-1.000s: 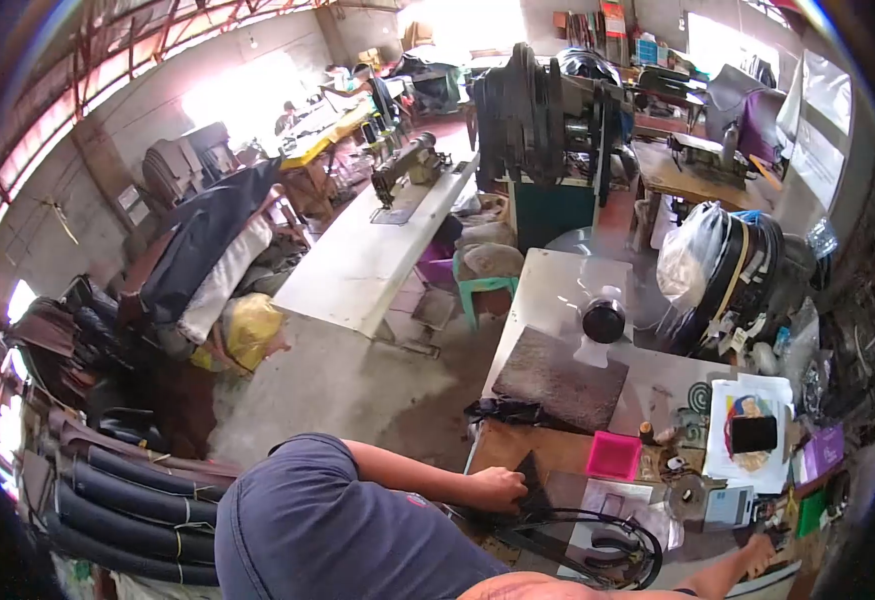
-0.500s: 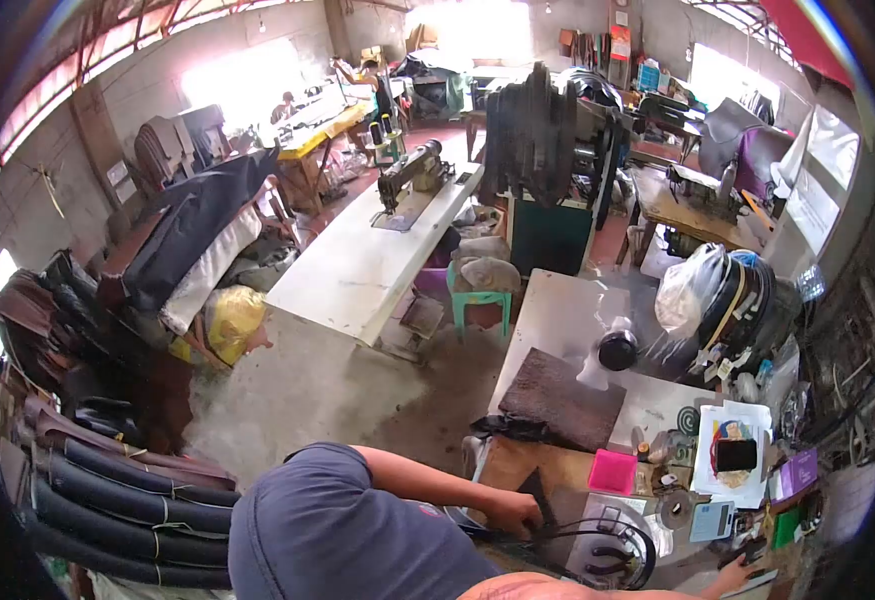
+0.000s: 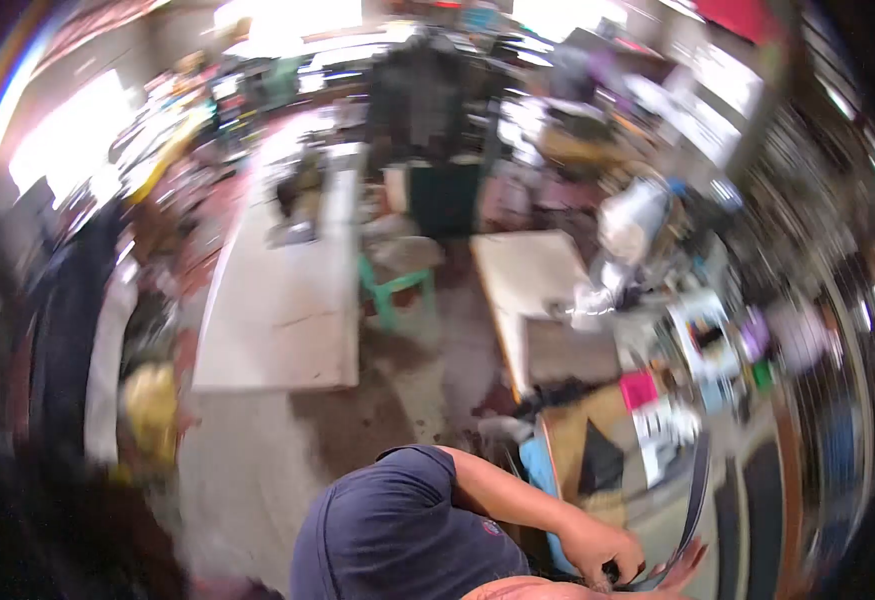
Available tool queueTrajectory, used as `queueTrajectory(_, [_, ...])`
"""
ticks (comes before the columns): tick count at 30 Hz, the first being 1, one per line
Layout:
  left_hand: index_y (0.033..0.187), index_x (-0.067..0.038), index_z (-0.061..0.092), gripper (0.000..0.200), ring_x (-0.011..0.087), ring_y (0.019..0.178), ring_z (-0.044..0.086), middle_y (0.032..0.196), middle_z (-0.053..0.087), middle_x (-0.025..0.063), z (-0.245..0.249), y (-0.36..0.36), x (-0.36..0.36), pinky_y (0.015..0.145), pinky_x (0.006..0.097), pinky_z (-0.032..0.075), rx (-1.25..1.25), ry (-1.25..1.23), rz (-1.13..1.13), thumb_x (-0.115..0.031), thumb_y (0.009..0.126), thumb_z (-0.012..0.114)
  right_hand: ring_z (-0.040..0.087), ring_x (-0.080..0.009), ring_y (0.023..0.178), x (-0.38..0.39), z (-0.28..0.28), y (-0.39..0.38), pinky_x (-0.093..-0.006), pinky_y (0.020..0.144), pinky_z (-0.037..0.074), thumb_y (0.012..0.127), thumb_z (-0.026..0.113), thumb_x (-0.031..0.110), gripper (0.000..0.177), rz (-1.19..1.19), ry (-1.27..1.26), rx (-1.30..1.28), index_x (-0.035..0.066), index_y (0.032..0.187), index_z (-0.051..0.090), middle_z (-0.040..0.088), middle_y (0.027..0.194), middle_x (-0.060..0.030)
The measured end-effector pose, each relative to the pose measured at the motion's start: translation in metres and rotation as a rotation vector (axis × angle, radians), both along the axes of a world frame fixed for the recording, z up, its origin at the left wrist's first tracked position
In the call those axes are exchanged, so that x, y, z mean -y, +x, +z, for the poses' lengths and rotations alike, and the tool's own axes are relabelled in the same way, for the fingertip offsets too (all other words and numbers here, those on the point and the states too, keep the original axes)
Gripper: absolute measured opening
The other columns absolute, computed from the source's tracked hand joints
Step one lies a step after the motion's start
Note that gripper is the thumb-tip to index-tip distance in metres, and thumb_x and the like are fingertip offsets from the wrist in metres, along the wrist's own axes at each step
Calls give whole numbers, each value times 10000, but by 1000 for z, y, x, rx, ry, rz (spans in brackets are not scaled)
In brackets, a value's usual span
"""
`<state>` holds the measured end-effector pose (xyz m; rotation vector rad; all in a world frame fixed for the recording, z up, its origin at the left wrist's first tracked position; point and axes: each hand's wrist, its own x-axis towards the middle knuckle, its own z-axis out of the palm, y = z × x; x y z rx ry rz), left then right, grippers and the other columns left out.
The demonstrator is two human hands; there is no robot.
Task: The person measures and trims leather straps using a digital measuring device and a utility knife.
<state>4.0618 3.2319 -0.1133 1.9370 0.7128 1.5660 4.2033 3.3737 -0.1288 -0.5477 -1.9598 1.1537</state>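
My left hand (image 3: 600, 550) is closed around a dark bit of material, apparently one end of a long black strap (image 3: 698, 495). The strap curves up to the right and bends back down beside my right hand (image 3: 685, 570). Fingers of that right hand are stretched out and apart, close to the strap; whether they touch it is blurred. Just beyond my left hand, a black triangular piece (image 3: 600, 460) lies on a brown board (image 3: 565, 425). White sheets with dark pieces (image 3: 665, 435) lie to its right.
A pink square (image 3: 639, 390) and a dark brown sheet (image 3: 567, 348) lie farther up the worktable. Dark strips (image 3: 760, 510) stretch along the right. Across the floor stand a green stool (image 3: 397, 290) and a long white sewing table (image 3: 287, 340).
My view has swung right and blurred. My left hand has moved away from the black triangular piece. My right hand has left the dark item at the table's right and come near my left hand.
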Motion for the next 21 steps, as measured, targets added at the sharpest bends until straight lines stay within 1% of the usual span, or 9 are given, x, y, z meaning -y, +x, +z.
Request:
queueTrajectory(2, [729,17,539,210,387,722,486,746,484,181,25,25,22,634,433,380,108,67,-242,-137,730,682,502,-304,1142,58,14,43,-398,946,427,894,576,384,735,-121,79,-56,46,1444,224,494,1276,-164])
queueTrajectory(5, [731,-1,496,212,374,698,477,730,448,156,54,87,47,616,440,382,177,160,-537,-134,772,655,507,-264,1125,133,33,120,-361,887,459,836,661,186,742,-104,-164,-91,53,1437,246,492,1249,-170])
queueTrajectory(9, [727,-19,496,216,354,634,498,744,457,145,84,189,74,554,419,399,98,267,-844,-149,799,653,579,-273,973,219,39,214,-383,840,486,809,699,146,731,-290,33,-419,61,1411,293,495,1231,-177])
queueTrajectory(11, [763,-20,506,205,347,623,513,757,472,140,91,246,87,511,420,405,47,264,-960,-152,802,658,594,-268,945,253,37,273,-392,835,496,846,643,174,558,-411,28,-457,26,1328,402,498,1221,-175])
queueTrajectory(12, [810,-15,533,186,354,676,539,803,507,146,97,272,92,556,419,434,1,267,-1007,-151,801,660,601,-265,933,273,36,303,-389,828,501,862,613,172,486,-451,14,-479,13,1289,444,498,1217,-174])
queueTrajectory(15, [876,-5,578,179,340,812,588,924,569,159,84,370,108,703,384,475,31,107,-1132,-119,784,681,611,-240,915,328,33,376,-353,798,518,856,569,110,360,-824,-12,-229,-17,1186,504,572,1079,-166])
queueTrajectory(18, [891,0,598,169,291,851,603,901,611,130,65,480,115,753,372,464,-60,-71,-1273,-102,783,679,608,-232,915,356,-8,457,-357,801,509,860,583,129,307,-942,-19,-700,-30,1119,539,608,1047,-162])
queueTrajectory(20, [884,1,606,163,258,839,601,870,623,110,50,561,121,768,385,450,-5,-104,-1339,-103,781,676,611,-235,917,371,-3,528,-357,813,502,855,600,131,266,-1044,64,-460,-17,1070,547,620,1031,-162])
queueTrajectory(21, [860,0,609,158,247,829,594,871,624,108,55,589,124,777,383,442,-53,-244,-1411,-113,775,680,613,-234,920,378,2,558,-353,821,498,848,612,130,251,-1098,129,-350,-9,1047,550,626,1023,-163])
